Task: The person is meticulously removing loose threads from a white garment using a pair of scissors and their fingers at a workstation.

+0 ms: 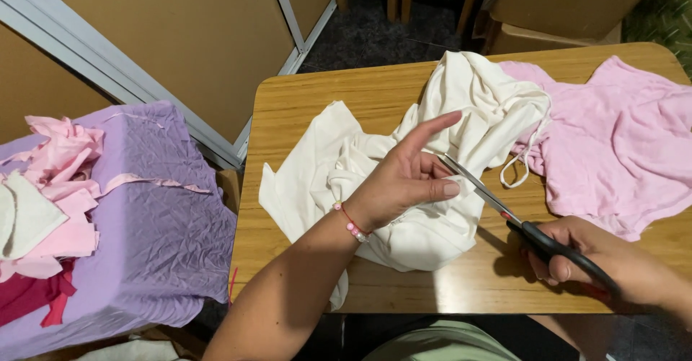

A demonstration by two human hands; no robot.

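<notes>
— On the wooden worktop (pixel 303 101), what's nearest the hands?

— A cream-white garment (pixel 461 108), bunched up across the middle. The left hand (pixel 404 181) rests on it, forefinger stretched out toward the far right, the other fingers curled and pinching a fold of the cloth.

— And the other one?

— The right hand (pixel 613 260) is at the near right edge, its grip closed through the black handles of a pair of scissors (pixel 504 213). The blades point far-left, their tips touching the fold just beside the left fingertips. Whether the blades are parted I can't quite tell; they look nearly together.

— Anything on the wrist?

— A thin pink-and-white beaded bracelet (pixel 351 224) on the left one.

— What else lies on the worktop?

— A pink garment (pixel 613 137) spread over the far right corner, touching the white one, with a white drawstring (pixel 522 163) looping between them.

— And off to the side?

— Left of the worktop, a surface draped in lilac cloth (pixel 158 224) carries a heap of pink, white and dark red fabric scraps (pixel 50 188). Brown cardboard boxes (pixel 569 0) stand on the floor beyond the far edge.
</notes>
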